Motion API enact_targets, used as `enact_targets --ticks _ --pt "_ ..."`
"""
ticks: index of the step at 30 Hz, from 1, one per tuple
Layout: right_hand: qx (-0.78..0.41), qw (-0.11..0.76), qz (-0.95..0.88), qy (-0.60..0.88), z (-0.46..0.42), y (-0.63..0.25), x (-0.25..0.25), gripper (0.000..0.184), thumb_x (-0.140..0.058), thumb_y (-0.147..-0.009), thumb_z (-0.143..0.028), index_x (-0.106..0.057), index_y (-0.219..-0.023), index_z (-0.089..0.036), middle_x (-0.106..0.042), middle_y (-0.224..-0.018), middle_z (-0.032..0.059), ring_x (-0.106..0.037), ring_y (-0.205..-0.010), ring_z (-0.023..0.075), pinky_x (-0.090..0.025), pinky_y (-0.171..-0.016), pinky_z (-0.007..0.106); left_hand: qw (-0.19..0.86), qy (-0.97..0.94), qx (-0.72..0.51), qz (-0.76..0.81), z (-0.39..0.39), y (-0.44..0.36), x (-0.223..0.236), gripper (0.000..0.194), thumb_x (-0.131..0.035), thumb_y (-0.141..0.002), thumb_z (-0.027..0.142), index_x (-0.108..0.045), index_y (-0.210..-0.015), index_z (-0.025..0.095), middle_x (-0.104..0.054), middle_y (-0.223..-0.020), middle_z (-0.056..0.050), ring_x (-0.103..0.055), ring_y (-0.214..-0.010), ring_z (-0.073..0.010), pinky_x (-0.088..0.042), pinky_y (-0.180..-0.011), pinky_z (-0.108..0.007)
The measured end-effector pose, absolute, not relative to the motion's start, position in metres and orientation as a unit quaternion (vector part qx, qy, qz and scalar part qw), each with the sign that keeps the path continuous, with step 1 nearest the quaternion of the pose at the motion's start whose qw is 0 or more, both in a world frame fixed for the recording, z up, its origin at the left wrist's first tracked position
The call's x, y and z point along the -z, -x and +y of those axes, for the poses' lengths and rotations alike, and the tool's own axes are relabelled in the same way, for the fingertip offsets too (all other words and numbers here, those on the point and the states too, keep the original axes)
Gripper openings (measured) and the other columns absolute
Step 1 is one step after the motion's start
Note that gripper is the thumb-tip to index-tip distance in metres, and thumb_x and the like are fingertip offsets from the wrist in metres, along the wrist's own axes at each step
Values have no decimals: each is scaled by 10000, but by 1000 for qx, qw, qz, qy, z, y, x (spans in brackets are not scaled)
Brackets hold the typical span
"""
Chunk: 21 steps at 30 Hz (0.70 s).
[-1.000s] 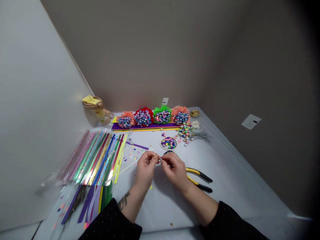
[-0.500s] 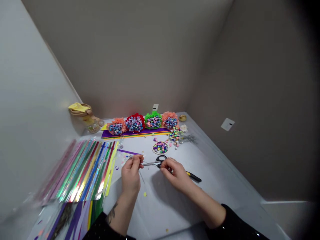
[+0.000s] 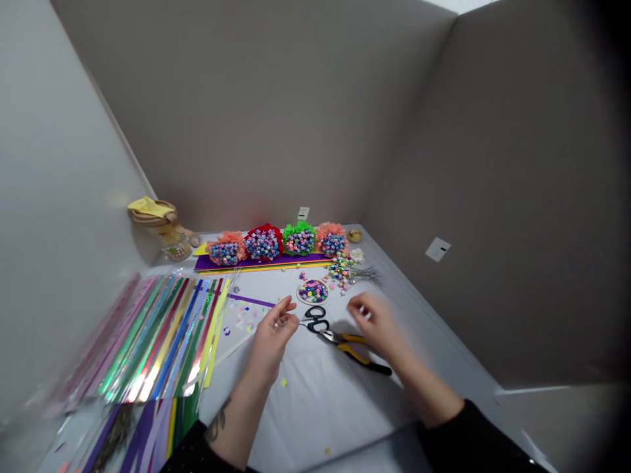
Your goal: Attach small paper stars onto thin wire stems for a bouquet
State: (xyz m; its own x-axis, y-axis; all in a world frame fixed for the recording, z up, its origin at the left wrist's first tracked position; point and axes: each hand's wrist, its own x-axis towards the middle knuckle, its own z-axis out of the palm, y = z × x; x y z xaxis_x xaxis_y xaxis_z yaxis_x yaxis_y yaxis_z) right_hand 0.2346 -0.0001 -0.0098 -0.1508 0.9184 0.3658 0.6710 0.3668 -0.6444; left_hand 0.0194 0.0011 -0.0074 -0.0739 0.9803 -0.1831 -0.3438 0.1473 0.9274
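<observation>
My left hand (image 3: 273, 335) hangs over the white table surface (image 3: 315, 407), its fingers curled near a pair of black-handled scissors (image 3: 316, 320). Anything small between those fingers is hard to make out. To the right, my right hand (image 3: 373, 322) is blurred by motion, above and beyond yellow-and-black handled pliers (image 3: 355, 351). The scissors lie on top of the pliers' jaws, and neither hand touches them.
Long shiny paper strips (image 3: 162, 335) fan across the table's left side. A round dish of colourful beads (image 3: 313, 291) stands ahead, with loose paper stars and wire stems (image 3: 365, 274) beside it. Paper-star bouquets (image 3: 263, 243) line a purple sheet at the back, against grey walls.
My hands have moved apart, the right one going up and to the right. The scissors now lie uncovered on the table, the pliers show fully, and the view has shifted slightly.
</observation>
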Motion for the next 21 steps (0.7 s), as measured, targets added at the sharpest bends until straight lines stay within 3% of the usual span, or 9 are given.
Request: enact_targets --ticks 2,5,11,15,17,19,21 --pt "-89 364 -704 604 28 -272 10 108 -506 -808 -201 -591 -742 -193 -589 -763 49 -528 -719 183 -412 -632 287 591 -366 -529 487 5 -18 11 500 -754 -627 329 -653 -1093 179 -662 -1075 -117 -586 -844 -169 -449 -663 -254" --pt "-6 344 -657 671 70 -328 14 117 -537 -760 -212 -639 -721 -171 -581 -783 81 -513 -791 224 -394 -737 357 568 -375 -521 515 10 -14 12 460 -754 -602 335 -675 -1015 147 -677 -988 -110 -580 -765 -156 -438 -638 -248" --pt "10 320 -633 705 108 -369 32 124 -556 -705 -213 -664 -708 -152 -590 -753 94 -509 -770 236 -375 -772 379 504 -369 -547 558 22 4 11 437 -723 -597 382 -677 -947 125 -660 -814 -62 -545 -679 -137 -410 -577 -223" --pt "10 329 -621 711 110 -360 34 203 -538 -726 -265 -656 -824 -132 -613 -878 134 -525 -858 270 -375 -795 391 448 -355 -581 580 29 19 14 464 -671 -650 417 -647 -1008 123 -651 -888 -74 -549 -695 -135 -417 -566 -215" --pt "-7 332 -630 702 105 -348 30 226 -510 -768 -323 -638 -748 -137 -618 -825 124 -541 -822 259 -391 -762 371 409 -368 -589 591 32 26 13 461 -629 -691 421 -625 -1043 123 -649 -925 -81 -564 -715 -143 -435 -586 -227" --pt "-43 322 -656 682 95 -332 24 331 -482 -805 -399 -596 -611 -156 -600 -685 93 -547 -702 232 -406 -688 344 352 -447 -535 624 32 32 9 410 -575 -744 400 -615 -1046 125 -653 -909 -80 -583 -742 -159 -456 -631 -251" --pt "-87 305 -695 646 77 -313 18 415 -437 -844 -431 -570 -547 -173 -586 -625 72 -553 -659 211 -418 -673 330 268 -577 -386 668 30 37 4 296 -529 -784 346 -635 -975 147 -657 -871 -70 -596 -764 -172 -461 -682 -270"
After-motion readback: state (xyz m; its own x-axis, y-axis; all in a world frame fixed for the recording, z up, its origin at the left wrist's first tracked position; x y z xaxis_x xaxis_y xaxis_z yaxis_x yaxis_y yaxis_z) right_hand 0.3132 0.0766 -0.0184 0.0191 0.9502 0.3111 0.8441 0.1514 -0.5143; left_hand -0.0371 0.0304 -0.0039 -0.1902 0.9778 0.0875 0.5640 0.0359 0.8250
